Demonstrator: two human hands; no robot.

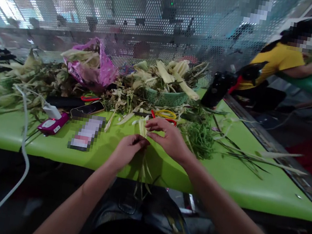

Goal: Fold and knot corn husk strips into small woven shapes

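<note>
A small bundle of pale corn husk [143, 126] stands upright just above the green table, its thin strips [143, 171] trailing down over the front edge. My left hand [130, 148] is closed in a pinch around the lower part of the bundle. From the right, my right hand [168, 138] reaches to its upper part, thumb and fingers curved with the fingertips on the husk. Behind the hands lie scissors with red handles [170, 121] and a yellow loop [166, 113]. A heap of shredded green strands [200, 138] sits right of my right hand.
On the green table [238, 178] lie a phone [86, 132], a dark phone [88, 109] and a purple power bank [53, 123] with a white cable [25, 139]. Behind are a green basket [165, 97] of husks, a pink bag [93, 62] and a black bottle [216, 89]. A person [282, 60] sits far right.
</note>
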